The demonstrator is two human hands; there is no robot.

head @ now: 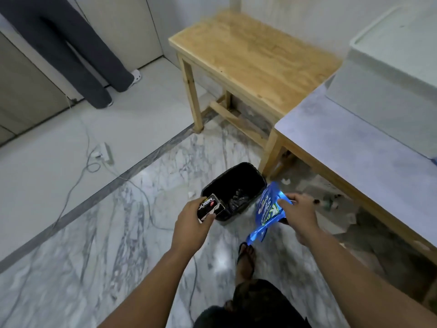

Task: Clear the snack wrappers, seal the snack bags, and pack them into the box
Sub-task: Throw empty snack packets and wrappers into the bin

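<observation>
The left hand (192, 221) is closed around a small black snack box (211, 207) with white lettering, holding it at the near-left rim of a black bin (236, 183), its open end tilted toward the bin's mouth. The right hand (299, 214) pinches a shiny blue snack bag (266, 211) by its upper edge, thumb on the front and fingers behind; the bag hangs crumpled and slanted, just right of the bin and above the floor. The bin is lined with a black plastic bag and stands on the marble floor (118, 233) just beside the leg of a counter (354, 147) with a pale blue-grey top. A white box (390, 79) sits on that counter at the far right. Behind the bin stands a bare wooden table (255, 60), touching the counter's corner. A sandalled foot (246, 259) of the wearer shows below the bag. Bits of litter lie on the floor under the counter. Farther left, a white power strip (105, 153) with trailing cables lies on the floor, and a second person's dark trouser legs (71, 48) stand near the cabinets at top left.
</observation>
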